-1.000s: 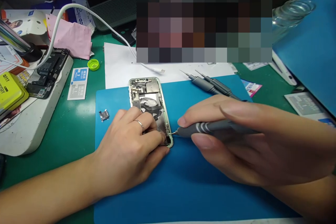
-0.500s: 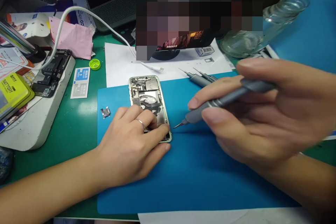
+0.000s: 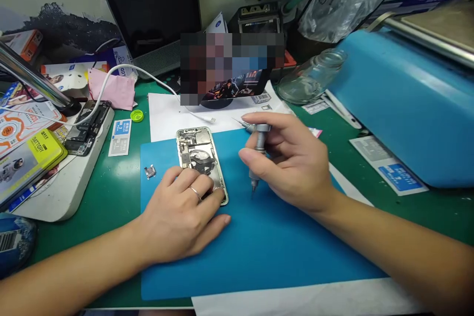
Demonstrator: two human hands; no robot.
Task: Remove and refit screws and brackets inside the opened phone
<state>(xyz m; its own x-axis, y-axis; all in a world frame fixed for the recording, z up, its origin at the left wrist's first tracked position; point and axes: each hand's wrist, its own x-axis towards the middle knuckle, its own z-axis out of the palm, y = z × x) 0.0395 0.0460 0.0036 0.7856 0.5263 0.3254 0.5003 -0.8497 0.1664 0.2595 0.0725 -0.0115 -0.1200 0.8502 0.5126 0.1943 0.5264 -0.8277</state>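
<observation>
At blue mat (image 3: 237, 261): half-open left hand (image 3: 185, 212) is steadying opened phone (image 3: 200, 153); right hand (image 3: 291, 163) is pinching screwdriver (image 3: 262, 137); apparently driver work, next needing aim.

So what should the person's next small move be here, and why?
Probably to bring the screwdriver left, over the opened phone. The right hand holds it nearly upright, tip down, but over the blue mat beside the phone, while the fingers of the left hand rest on the phone's near end, seemingly steadying it.
</observation>
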